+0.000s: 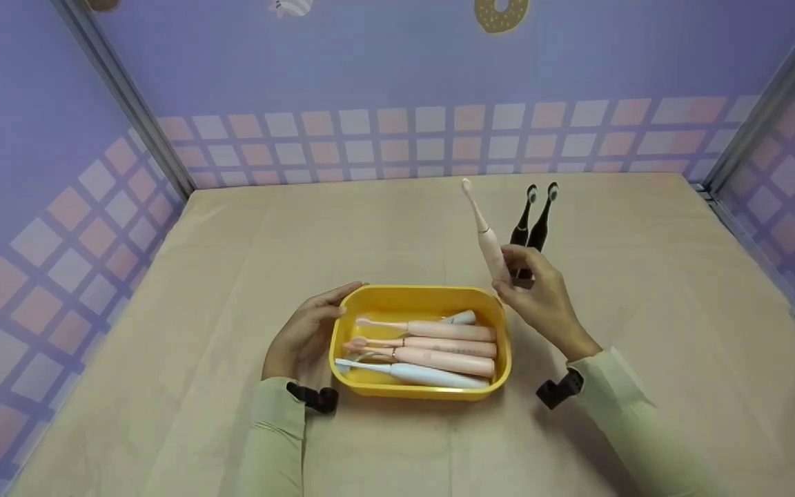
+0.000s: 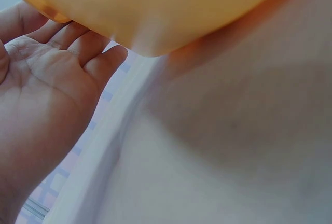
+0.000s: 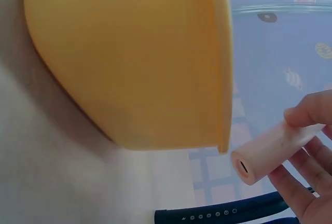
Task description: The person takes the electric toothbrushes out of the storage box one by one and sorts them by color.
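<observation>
A yellow bin (image 1: 419, 395) holds several electric toothbrushes: pale pink ones, including one pink toothbrush (image 1: 442, 360) near the front, and a light blue toothbrush (image 1: 432, 377) along the front wall. My left hand (image 1: 304, 333) rests against the bin's left side, its fairly straight fingers touching the outside, as the left wrist view also shows. Above the bin's back right corner, my right hand (image 1: 539, 293) pinches a pale pink electric toothbrush (image 1: 491, 252) by its handle, head up and tilted left. The handle's slotted bottom end shows in the right wrist view.
Two black electric toothbrushes (image 1: 541, 224) stand upright just behind my right hand, their lower parts partly hidden by it. A beige cloth (image 1: 266, 235) covers the table. Behind it rises a purple wall (image 1: 370, 62) with a checkered band, and side panels flank it.
</observation>
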### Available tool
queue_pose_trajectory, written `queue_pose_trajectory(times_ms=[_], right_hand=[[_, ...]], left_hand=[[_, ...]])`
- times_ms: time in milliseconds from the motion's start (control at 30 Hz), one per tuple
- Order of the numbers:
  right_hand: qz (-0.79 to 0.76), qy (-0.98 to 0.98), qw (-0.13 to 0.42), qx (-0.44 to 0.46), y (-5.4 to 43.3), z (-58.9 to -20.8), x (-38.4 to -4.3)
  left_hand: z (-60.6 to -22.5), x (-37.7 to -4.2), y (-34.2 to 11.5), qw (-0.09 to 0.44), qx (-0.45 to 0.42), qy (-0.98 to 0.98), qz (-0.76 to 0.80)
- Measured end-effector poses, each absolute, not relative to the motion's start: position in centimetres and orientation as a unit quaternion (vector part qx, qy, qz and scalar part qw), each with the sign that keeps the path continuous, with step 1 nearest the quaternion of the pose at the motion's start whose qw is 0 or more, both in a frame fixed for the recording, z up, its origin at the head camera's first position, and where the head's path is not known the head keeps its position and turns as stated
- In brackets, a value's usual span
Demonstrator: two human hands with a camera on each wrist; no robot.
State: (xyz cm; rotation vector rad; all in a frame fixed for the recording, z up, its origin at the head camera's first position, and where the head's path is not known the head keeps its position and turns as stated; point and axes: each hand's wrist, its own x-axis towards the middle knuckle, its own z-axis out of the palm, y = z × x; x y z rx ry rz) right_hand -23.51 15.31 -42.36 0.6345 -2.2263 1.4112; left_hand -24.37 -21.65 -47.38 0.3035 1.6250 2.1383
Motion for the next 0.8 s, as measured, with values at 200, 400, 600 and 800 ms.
queue_pose_trajectory(times_ms=[200, 400, 600, 800], right_hand=[[0.516, -0.794, 0.245, 0.207, 15.4, -42.9, -23.3], [0.535, -0.776, 0.275, 0.191, 16.0, -43.6, -23.5], [0.552, -0.753, 0.32, 0.161, 16.9, -44.1, -23.8], [0.565, -0.742, 0.34, 0.118, 17.6, -43.7, -23.5]], left_hand=[[-47.4, -24.3, -21.7, 0.218, 0.126, 0.582, 0.773], [-47.5, -24.3, -21.7, 0.216, 0.119, 0.578, 0.778], [-47.4, -24.2, -21.7, 0.222, 0.121, 0.579, 0.775], [-47.3, -24.2, -21.7, 0.229, 0.124, 0.577, 0.775]])
